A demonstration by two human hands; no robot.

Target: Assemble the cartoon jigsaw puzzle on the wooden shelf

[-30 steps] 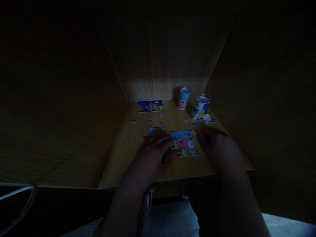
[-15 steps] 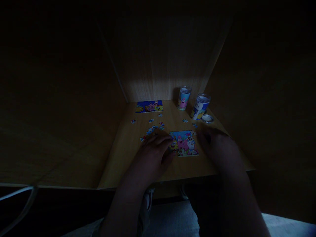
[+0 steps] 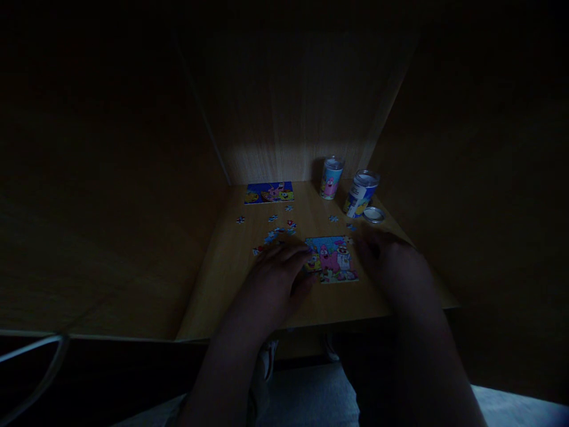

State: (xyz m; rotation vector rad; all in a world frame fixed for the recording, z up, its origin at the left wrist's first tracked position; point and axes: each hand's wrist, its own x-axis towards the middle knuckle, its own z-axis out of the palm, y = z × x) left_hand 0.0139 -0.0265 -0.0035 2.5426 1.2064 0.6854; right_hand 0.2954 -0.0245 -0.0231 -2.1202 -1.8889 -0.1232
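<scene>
A partly assembled jigsaw puzzle (image 3: 329, 259) with cartoon figures lies flat on the wooden surface; its lower left corner is open. My left hand (image 3: 278, 270) rests at its left edge, fingertips and thumb bent around that side and touching it. Just right of the puzzle is my right hand (image 3: 389, 255), its fingers curled in; whatever they hold, if anything, is hidden. A loose puzzle piece (image 3: 348, 239) lies by the puzzle's upper right corner, close to those fingers. More loose pieces (image 3: 272, 235) are clustered beyond my left hand, partly covered by it.
A finished-looking picture (image 3: 269, 193) lies at the back left. Two printed cans, a pink-figured one (image 3: 329, 181) and a nearer one (image 3: 359, 196), stand back right beside a round lid (image 3: 374, 214). Wooden walls (image 3: 293, 118) enclose the dim surface on three sides.
Almost nothing differs. Both hands stay in the same places beside the puzzle, and the view has shifted very slightly.
</scene>
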